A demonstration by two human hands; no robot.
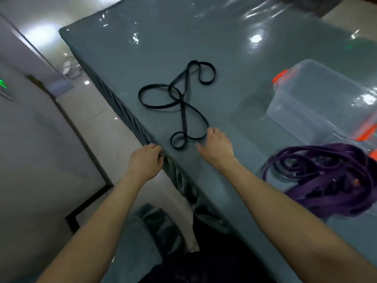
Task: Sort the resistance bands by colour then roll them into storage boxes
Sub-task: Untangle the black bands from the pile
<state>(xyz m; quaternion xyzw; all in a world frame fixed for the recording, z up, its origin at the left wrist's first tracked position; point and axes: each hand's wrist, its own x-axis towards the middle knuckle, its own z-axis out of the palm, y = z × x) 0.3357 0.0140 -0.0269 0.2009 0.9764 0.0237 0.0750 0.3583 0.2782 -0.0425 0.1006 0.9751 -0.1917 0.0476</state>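
A long black resistance band (179, 99) lies in loose twisted loops on the grey table (142, 48). My right hand (217, 145) rests on the table at the band's near loop, fingertips touching it and thumb spread apart on the cloth. My left hand (145, 160) is at the table's left edge, with its fingers curled over that edge. A tangled pile of purple bands (318, 176) lies at the right, just right of my right forearm. Behind the pile stands a clear storage box (318, 103) with orange latches, and nothing shows inside it.
The table is covered in a shiny clear sheet over grey cloth that hangs in folds down the left side. Pale tiled floor and a grey wall (30, 119) lie to the left. Another orange latch (373, 155) shows at the right border.
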